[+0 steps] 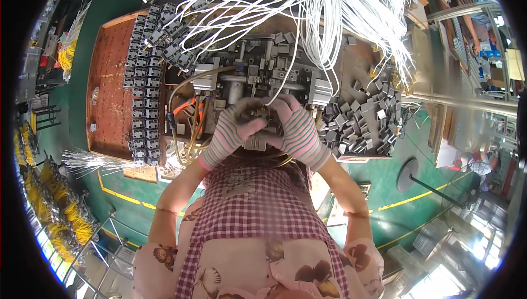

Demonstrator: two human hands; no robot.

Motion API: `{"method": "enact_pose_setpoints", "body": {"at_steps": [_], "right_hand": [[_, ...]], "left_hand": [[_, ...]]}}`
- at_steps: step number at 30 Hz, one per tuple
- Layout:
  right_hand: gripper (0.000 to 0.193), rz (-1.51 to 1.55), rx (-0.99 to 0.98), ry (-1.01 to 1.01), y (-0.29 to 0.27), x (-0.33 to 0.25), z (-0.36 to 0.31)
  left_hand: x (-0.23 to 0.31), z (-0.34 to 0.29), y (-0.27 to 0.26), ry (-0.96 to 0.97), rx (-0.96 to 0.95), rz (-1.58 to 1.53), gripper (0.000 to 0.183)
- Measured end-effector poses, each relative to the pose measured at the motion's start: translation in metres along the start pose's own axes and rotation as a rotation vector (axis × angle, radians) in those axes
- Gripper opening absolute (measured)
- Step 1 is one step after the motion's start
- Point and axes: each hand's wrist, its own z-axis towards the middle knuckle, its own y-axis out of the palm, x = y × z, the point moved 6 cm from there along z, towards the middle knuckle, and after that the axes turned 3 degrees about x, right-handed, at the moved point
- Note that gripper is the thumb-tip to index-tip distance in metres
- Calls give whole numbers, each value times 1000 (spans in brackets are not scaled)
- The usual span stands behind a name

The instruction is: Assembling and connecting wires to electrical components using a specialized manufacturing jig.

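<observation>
My left hand (pixel 231 130), in a grey glove with striped cuff, is closed with curled fingers around a small dark piece with brassy bits (pixel 259 113); its kind is hard to make out. My right hand (pixel 293 129), gloved alike, has its fingers bent together at the end of a white wire (pixel 288 74). That wire runs down from a big bundle of white wires (pixel 329 8). Both hands meet close in front of a metal bench fixture (pixel 269 71) with cylinders and blocks. The fingertips partly hide the small piece and the wire end.
Rows of black-and-grey switch-like blocks (pixel 145 90) line a reddish-brown wooden board (pixel 110 85) at left. Many loose grey rectangular casings (pixel 362 118) lie heaped at right. Orange-handled pliers (pixel 184 108) and brown hoses sit left of the fixture. A round-based stand (pixel 407 175) stands on the green floor.
</observation>
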Motion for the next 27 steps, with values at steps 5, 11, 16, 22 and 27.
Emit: {"method": "enact_pose_setpoints", "body": {"at_steps": [5,11,16,22,27], "right_hand": [[74,-440,168,-236,-9,-8,26],[71,-565,176,-193,-19,-14,35],[67,-623,147,-92,-4,16,49],[24,-324,164,-174,-30,31,71],[4,-122,341,-188,-21,22,81]], "left_hand": [[46,0,-11,647,254,694,49],[53,-2,0,741,-5,1031,36],[38,29,2,698,-39,1338,37],[25,35,-4,916,-142,1415,42],[22,39,-5,915,-179,1417,43]]}}
